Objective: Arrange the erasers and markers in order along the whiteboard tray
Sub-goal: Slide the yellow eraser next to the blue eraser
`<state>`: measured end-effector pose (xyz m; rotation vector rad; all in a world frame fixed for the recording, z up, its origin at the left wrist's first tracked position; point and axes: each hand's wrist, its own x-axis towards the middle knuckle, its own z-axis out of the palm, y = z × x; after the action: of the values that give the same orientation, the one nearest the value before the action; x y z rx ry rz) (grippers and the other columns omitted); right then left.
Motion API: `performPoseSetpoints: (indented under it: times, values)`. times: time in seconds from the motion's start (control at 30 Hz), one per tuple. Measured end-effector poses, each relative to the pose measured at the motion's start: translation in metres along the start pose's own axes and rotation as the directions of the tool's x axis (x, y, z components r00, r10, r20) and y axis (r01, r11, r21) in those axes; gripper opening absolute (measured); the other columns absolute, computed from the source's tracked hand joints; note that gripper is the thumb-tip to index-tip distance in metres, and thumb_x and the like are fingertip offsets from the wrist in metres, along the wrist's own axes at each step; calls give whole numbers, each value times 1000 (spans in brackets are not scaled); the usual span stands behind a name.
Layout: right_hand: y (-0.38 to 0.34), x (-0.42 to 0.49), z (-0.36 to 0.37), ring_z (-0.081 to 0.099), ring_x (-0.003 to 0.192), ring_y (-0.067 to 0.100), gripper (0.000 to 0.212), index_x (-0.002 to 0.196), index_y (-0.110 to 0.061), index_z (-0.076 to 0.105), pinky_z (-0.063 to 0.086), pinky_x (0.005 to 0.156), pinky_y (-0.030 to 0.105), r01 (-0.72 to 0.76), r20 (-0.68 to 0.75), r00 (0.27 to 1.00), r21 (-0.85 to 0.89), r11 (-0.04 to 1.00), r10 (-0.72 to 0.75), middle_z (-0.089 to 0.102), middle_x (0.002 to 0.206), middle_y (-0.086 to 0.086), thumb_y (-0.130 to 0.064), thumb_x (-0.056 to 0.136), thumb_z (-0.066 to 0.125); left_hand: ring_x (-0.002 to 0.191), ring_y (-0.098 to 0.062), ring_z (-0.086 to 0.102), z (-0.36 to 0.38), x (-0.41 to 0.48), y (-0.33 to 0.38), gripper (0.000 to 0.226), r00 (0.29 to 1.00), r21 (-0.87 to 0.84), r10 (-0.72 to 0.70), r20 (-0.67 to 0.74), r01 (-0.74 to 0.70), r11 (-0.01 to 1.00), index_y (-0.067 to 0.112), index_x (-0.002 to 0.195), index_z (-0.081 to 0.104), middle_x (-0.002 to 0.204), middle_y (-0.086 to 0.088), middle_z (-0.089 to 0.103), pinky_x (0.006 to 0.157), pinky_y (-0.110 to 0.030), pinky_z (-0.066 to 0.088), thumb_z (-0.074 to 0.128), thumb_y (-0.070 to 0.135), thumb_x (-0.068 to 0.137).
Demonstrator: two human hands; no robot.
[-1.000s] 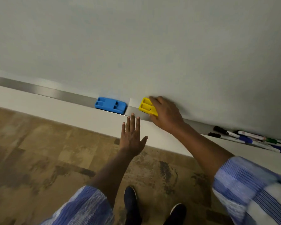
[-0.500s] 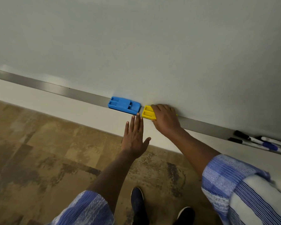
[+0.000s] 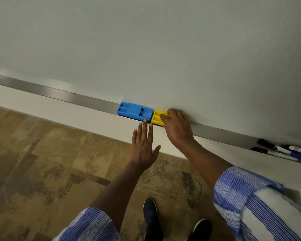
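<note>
Along tray (image 3: 63,95), right hand (image 3: 178,130) grips yellow eraser (image 3: 157,117); left hand (image 3: 143,148) spread flat.

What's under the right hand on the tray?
The right hand covers the right part of a yellow eraser on the tray. The eraser's covered end cannot be seen.

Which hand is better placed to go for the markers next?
Probably the right hand: it rests on the yellow plastic eraser, on the side toward the markers lying at the tray's right end. The left hand is open and farther away.
</note>
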<state>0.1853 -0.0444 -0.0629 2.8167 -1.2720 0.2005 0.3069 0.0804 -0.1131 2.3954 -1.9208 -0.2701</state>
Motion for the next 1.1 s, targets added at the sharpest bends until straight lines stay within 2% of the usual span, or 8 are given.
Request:
performPoseSetpoints:
  times: [0.1,0.2,0.3,0.37,0.47,0.63,0.87,1.1]
  values:
    - [0,-5,0,56,103,34,39,119,-18,63,48,79,42,-35,-26,999,38,999,36,58,116,13,-19,82,74,154,-32,-14,-1,1,1,84,999,-19,-3,-38,3,1000,12,160,-7,166,-15,-17,126,-52,8,26,62,101]
    - [2,-22,-1,52,113,34,43,128,-18,59,46,87,44,-159,-57,984,116,980,166,55,125,13,-33,88,67,154,-33,-14,-6,4,-2,84,997,-9,-26,-72,26,1000,14,160,-6,166,-17,-18,126,-51,5,25,64,100]
    - [-2,-41,4,44,128,36,53,140,-22,50,45,95,47,-305,-12,951,161,939,310,45,141,16,-41,92,60,154,-35,-13,-7,8,-7,85,994,7,-60,-90,61,998,16,160,-7,165,-18,-19,126,-53,8,26,65,99]
    - [-10,-49,9,37,137,38,62,148,-24,40,46,100,48,-357,40,933,201,912,357,35,152,18,-42,92,60,154,-35,-14,-4,10,-11,85,995,24,-58,-80,60,998,17,160,-8,165,-17,-20,125,-55,11,27,65,99]
    - [-21,-49,13,29,143,41,71,154,-22,33,45,106,50,-368,77,930,244,897,361,25,158,20,-42,92,63,154,-35,-13,-3,9,-15,85,995,29,-47,-90,50,998,18,160,-7,166,-16,-20,125,-55,11,28,64,99]
    - [-31,-40,12,29,144,41,72,154,-21,32,43,107,49,-351,94,936,278,894,339,23,159,22,-41,92,63,154,-35,-11,-2,11,-22,86,992,11,-76,-100,77,997,16,161,-5,166,-17,-18,125,-55,13,29,64,98]
    - [-40,-33,7,19,148,39,75,158,-24,19,38,111,47,-308,154,950,297,904,273,10,163,19,-44,96,57,154,-34,-12,-4,12,-34,88,990,28,-96,-99,99,995,16,160,-8,165,-17,-20,125,-54,9,32,64,98]
    - [-52,-22,4,16,149,40,78,158,-24,14,37,112,46,-286,201,952,319,904,230,5,164,19,-45,96,57,155,-35,-7,-8,14,-45,89,985,30,-148,-92,151,988,14,160,-7,165,-18,-19,125,-53,11,29,66,97]
